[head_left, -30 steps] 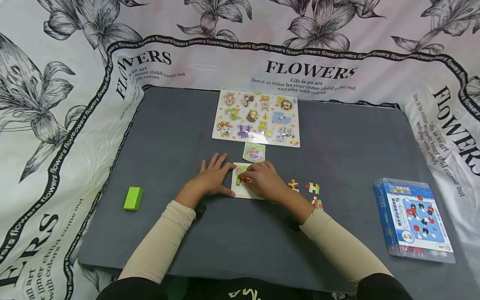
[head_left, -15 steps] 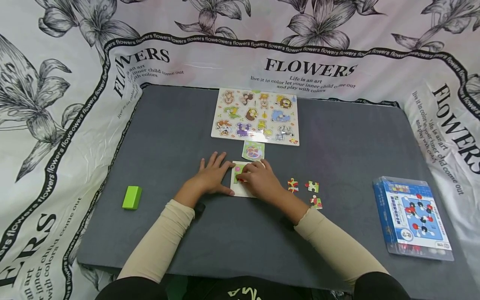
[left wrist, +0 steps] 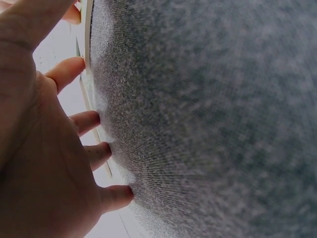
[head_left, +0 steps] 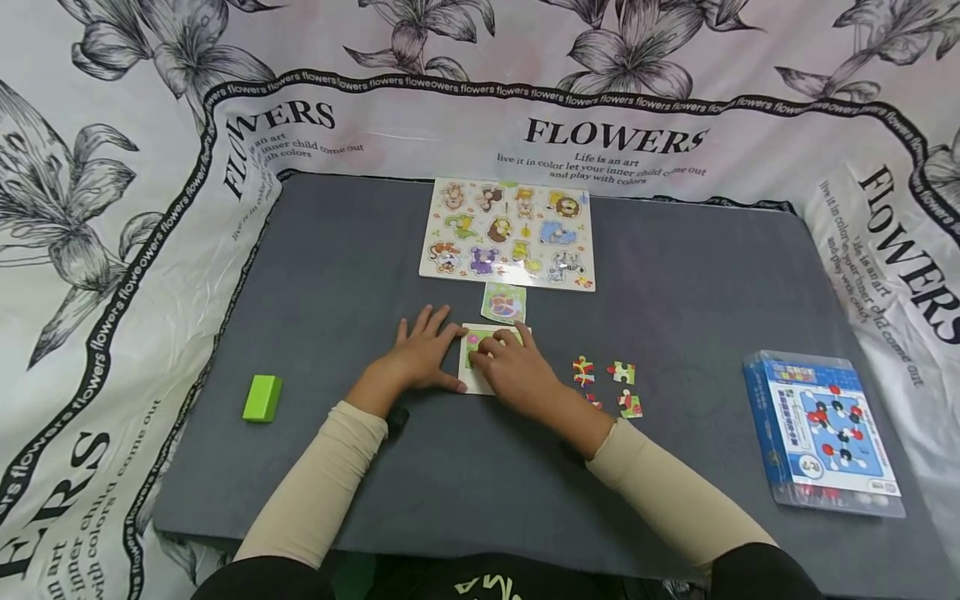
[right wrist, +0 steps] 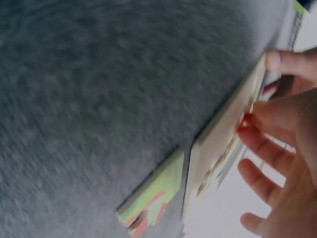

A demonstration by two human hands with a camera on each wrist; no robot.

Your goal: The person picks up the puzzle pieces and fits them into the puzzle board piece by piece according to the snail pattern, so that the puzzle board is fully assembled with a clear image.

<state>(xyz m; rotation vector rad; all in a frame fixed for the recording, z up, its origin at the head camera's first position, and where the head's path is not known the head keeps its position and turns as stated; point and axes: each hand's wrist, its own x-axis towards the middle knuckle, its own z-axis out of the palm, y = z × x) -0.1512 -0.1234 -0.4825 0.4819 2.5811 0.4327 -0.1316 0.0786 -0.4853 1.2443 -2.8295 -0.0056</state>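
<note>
Two hands at a small puzzle on a grey table

A smooth grey table (head_left: 675, 283) is edged by white cloth (head_left: 420, 125) patterned with black line-drawn lilies. With the pale puzzle tray (head_left: 475, 382) as the clock's centre, an animal board (head_left: 495, 277) lies at 12, a picture card (head_left: 502, 303) between them. Loose pieces (head_left: 622, 372) sit near 3, a green block (head_left: 262, 398) at 9.

The left hand (head_left: 420, 354) has fingers spread, thumb touching the tray's edge. The right hand (head_left: 521, 371), over the tray, pinches a small red piece (right wrist: 246, 120) between nearly closed fingertips.

"FLOWERS" is printed on the cloth near 1, 2:30 and 10:30; beneath 1: "Life is an art, live it in color". The label on a blue box (head_left: 843, 433), past 3, is too small to read.
</note>
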